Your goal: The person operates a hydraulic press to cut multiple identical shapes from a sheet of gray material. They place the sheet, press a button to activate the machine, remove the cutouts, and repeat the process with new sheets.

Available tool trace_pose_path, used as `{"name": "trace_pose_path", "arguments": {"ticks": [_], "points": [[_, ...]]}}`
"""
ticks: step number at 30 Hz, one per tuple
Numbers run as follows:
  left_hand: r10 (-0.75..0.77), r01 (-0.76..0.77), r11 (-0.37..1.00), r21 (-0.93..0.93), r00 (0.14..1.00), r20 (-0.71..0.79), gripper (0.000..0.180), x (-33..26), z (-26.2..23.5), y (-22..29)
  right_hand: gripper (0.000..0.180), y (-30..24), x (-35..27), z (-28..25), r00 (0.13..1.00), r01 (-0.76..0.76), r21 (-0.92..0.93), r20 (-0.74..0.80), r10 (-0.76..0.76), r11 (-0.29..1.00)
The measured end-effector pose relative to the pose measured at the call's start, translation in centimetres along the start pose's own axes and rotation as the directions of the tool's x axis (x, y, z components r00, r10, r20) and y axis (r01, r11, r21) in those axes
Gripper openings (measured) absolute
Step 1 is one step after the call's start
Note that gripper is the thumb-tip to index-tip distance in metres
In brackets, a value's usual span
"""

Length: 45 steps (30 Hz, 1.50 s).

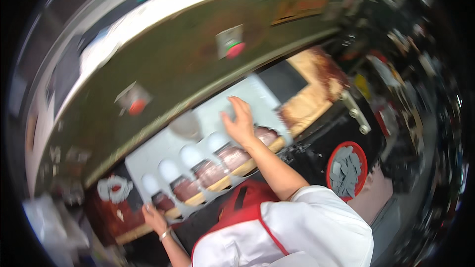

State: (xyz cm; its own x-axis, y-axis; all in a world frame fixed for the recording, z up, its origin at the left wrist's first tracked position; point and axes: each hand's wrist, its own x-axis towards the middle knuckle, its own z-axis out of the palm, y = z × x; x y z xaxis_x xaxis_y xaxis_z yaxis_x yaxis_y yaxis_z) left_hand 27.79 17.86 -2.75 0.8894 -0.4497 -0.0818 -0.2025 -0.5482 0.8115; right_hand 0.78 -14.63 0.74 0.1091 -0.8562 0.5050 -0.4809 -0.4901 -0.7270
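Observation:
A pale grey sheet point(232, 91) lies across the work board, with a row of rounded cut-outs along its near part. Through their near ends the reddish-brown board point(233, 157) shows. My right hand point(240, 123) is over the right part of the sheet, thumb and fingers apart. Whether its palm presses on the sheet I cannot tell. At the sheet's near left corner, my left hand point(156, 220) has its fingers closed on the edge, somewhat blurred. A darker grey rounded shape point(186, 126) lies on the sheet near its far edge.
A wide green machine beam point(183, 52) spans the far side, bearing two red buttons point(136, 106). A red basin point(365, 168) of grey scraps stands at the right. White ring-shaped pieces point(115, 189) lie at the left. A dark sheet point(283, 80) rests on the board's far right.

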Motion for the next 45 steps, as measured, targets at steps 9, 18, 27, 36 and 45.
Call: {"name": "trace_pose_path", "arguments": {"ticks": [9,18,27,36,45], "points": [[-0.055,0.045,0.92,0.39,0.998,0.015,0.034,-1.9,-0.4,3.1,0.076,-4.5,-3.6,8.3,0.946,0.025,-0.128,0.322,0.018,0.991],[-0.054,0.021,0.919,0.394,0.996,0.074,0.031,-0.8,-1.0,0.0,0.08,-2.9,2.9,1.7,0.857,-0.46,0.053,0.287,0.428,0.886],[-0.007,0.002,0.895,0.447,1.0,0.009,0.031,-0.8,-0.6,1.0,0.097,0.3,1.7,2.3,0.93,-0.137,-0.091,0.33,0.16,0.986],[-0.039,0.044,0.882,0.469,0.999,-0.02,0.034,-1.5,-1.2,8.4,0.085,3.2,17.3,-0.5,0.992,-0.121,-0.261,-0.057,0.11,0.958],[0.027,-0.021,0.887,0.461,1.0,-0.007,0.039,-2.0,-0.5,13.9,0.097,6.9,13.7,-6.3,0.988,-0.09,-0.274,0.095,0.12,0.958]]}}
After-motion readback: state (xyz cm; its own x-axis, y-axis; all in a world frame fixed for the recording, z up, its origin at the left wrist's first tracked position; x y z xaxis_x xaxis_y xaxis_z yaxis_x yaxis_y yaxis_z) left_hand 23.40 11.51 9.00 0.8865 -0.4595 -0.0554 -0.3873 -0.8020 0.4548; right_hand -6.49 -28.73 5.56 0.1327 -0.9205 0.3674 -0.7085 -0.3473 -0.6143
